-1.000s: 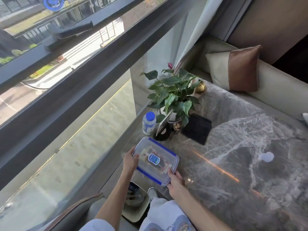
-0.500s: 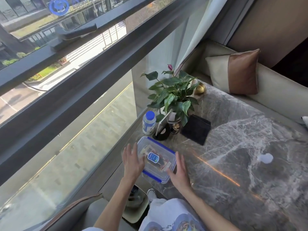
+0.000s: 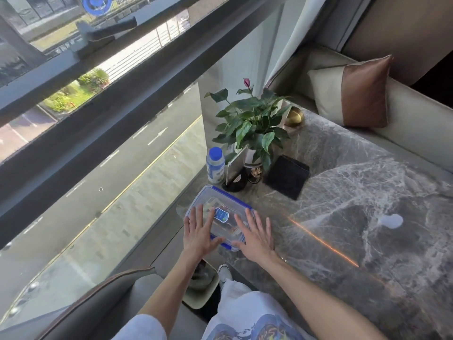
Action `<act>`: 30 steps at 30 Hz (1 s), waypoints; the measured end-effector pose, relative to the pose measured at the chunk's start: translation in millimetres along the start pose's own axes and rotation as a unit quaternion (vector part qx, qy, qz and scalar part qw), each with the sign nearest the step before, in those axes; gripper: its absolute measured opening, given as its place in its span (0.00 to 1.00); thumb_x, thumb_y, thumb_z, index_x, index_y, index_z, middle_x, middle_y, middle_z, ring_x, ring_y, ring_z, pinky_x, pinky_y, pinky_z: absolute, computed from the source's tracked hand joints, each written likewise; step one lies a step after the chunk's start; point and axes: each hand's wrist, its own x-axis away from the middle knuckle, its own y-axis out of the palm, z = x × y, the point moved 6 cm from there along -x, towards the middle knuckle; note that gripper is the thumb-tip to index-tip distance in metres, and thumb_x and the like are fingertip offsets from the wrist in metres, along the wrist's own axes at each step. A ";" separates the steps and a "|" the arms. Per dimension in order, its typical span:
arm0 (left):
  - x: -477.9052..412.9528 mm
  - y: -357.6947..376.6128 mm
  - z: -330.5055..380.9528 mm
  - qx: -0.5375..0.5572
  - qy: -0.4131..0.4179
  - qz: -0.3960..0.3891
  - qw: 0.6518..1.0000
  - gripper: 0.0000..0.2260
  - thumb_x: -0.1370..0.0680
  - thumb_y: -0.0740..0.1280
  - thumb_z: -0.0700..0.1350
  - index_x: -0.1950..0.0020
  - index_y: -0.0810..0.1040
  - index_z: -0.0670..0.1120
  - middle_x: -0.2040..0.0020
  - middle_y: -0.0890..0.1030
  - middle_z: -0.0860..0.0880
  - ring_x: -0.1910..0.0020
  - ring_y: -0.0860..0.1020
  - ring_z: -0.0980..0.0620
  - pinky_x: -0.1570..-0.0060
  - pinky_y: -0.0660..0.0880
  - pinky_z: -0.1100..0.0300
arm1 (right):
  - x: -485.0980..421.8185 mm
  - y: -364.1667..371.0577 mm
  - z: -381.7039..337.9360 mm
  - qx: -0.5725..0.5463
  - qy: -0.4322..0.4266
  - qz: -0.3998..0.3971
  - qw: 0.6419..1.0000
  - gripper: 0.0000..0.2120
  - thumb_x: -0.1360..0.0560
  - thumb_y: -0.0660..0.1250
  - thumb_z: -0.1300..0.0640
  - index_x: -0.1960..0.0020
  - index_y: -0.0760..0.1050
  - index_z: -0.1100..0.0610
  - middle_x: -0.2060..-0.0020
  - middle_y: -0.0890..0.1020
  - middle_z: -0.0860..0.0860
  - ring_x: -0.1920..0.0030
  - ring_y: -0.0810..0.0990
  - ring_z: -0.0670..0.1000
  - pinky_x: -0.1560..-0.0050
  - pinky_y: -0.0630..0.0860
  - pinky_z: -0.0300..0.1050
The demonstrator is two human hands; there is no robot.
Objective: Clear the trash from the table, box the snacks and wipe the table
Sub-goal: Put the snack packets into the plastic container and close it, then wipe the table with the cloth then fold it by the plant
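So I'm at the boxing step. My left hand [image 3: 199, 233] lies flat, fingers spread, gripping nothing, pressing the clear plastic snack box with the blue-rimmed lid [image 3: 221, 215] at the grey marble tabletop's [image 3: 343, 217] near-left corner. My right hand [image 3: 255, 235] does the same on its other side. Next I reckon it's snapping the lid clips down, then finding a cloth.

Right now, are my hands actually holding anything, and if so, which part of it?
Nothing is gripped. Both the left hand and right hand lie flat and open, fingers spread, on the lid of the clear blue-rimmed snack box near its closest end.
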 end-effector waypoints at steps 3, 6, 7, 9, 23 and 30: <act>1.5 -8.4 13.8 0.004 -0.040 -0.030 0.999 0.44 0.27 0.66 0.62 0.23 0.38 0.58 0.23 0.33 0.45 0.25 0.30 0.43 0.28 0.36 0.38 | -1.4 -10.6 -1.9 0.021 -0.004 0.006 1.000 0.40 0.26 0.56 0.32 0.23 0.40 0.43 0.22 0.41 0.53 0.22 0.40 0.57 0.26 0.33 0.63; 4.2 -24.0 35.9 0.002 -0.065 -0.034 0.997 0.39 0.26 0.67 0.56 0.23 0.47 0.54 0.21 0.40 0.45 0.23 0.37 0.40 0.28 0.43 0.35 | 0.3 -33.7 2.7 -0.014 -0.029 0.047 0.998 0.35 0.25 0.58 0.36 0.23 0.52 0.45 0.22 0.52 0.54 0.22 0.48 0.56 0.25 0.37 0.63; 7.0 -30.7 47.6 -0.006 -0.061 -0.025 0.998 0.35 0.25 0.66 0.55 0.23 0.50 0.53 0.21 0.44 0.44 0.23 0.40 0.39 0.28 0.46 0.35 | 4.9 -42.8 11.1 -0.044 -0.034 0.074 0.996 0.33 0.25 0.58 0.36 0.23 0.54 0.46 0.22 0.55 0.53 0.22 0.49 0.55 0.24 0.39 0.62; 14.1 -41.2 75.1 -0.013 -0.043 0.015 0.999 0.30 0.23 0.63 0.55 0.24 0.55 0.52 0.22 0.52 0.43 0.23 0.48 0.38 0.28 0.52 0.37 | 20.4 -61.8 41.8 -0.101 -0.031 0.135 0.985 0.32 0.24 0.57 0.37 0.24 0.56 0.46 0.23 0.60 0.51 0.22 0.53 0.52 0.23 0.41 0.59; 23.7 23.4 311.8 -0.051 0.139 -0.002 0.989 0.37 0.28 0.51 0.71 0.25 0.61 0.52 0.25 0.64 0.49 0.23 0.55 0.45 0.26 0.54 0.44 | 203.7 -20.7 358.2 -0.196 0.254 0.187 0.928 0.36 0.28 0.50 0.29 0.24 0.58 0.44 0.25 0.64 0.49 0.24 0.59 0.54 0.25 0.46 0.60; -56.8 -36.2 316.0 0.116 0.091 0.041 0.988 0.21 0.23 0.64 0.55 0.37 0.76 0.41 0.41 0.80 0.40 0.39 0.76 0.40 0.41 0.72 0.51 | 119.6 -62.3 326.2 -0.263 0.187 0.188 0.928 0.32 0.22 0.57 0.38 0.23 0.58 0.51 0.25 0.64 0.48 0.24 0.59 0.52 0.24 0.51 0.55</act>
